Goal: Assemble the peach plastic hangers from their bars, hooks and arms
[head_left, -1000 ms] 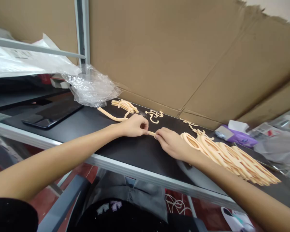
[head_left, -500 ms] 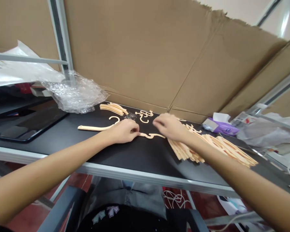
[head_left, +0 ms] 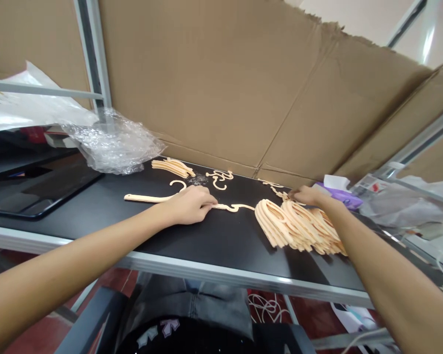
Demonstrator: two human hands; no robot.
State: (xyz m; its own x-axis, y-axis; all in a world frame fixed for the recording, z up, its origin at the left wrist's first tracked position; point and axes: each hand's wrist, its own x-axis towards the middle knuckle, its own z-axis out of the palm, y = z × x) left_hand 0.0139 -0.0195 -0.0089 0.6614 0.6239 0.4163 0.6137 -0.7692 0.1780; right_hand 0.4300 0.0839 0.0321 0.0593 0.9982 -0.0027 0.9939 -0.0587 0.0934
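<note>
My left hand (head_left: 192, 204) is closed on a peach plastic clothes hanger (head_left: 142, 198) lying along the black table. One arm and an upright hook show past the wrist; a thin curved piece (head_left: 236, 207) sticks out beyond the fingertips. The part under my palm is hidden. Over at the right, my right hand (head_left: 304, 195) has its fingers bent together at a small heap of peach plastic pieces (head_left: 280, 192); what they pinch cannot be made out. In front of that hand lies a big pile of looped hanger parts (head_left: 276, 223), partly covered by my forearm.
Straight peach pieces (head_left: 173, 167) are stacked at the back, beside loose hooks (head_left: 219, 183). Crumpled clear plastic (head_left: 118, 142) and a black tablet-like slab (head_left: 44, 189) are at the left. A purple tissue pack (head_left: 341, 194) stands at the right, before a cardboard wall (head_left: 214, 88).
My right hand has moved right and back, from beside the hanger to the small pieces, uncovering the near pile. My left hand stays on the hanger, shifted slightly right.
</note>
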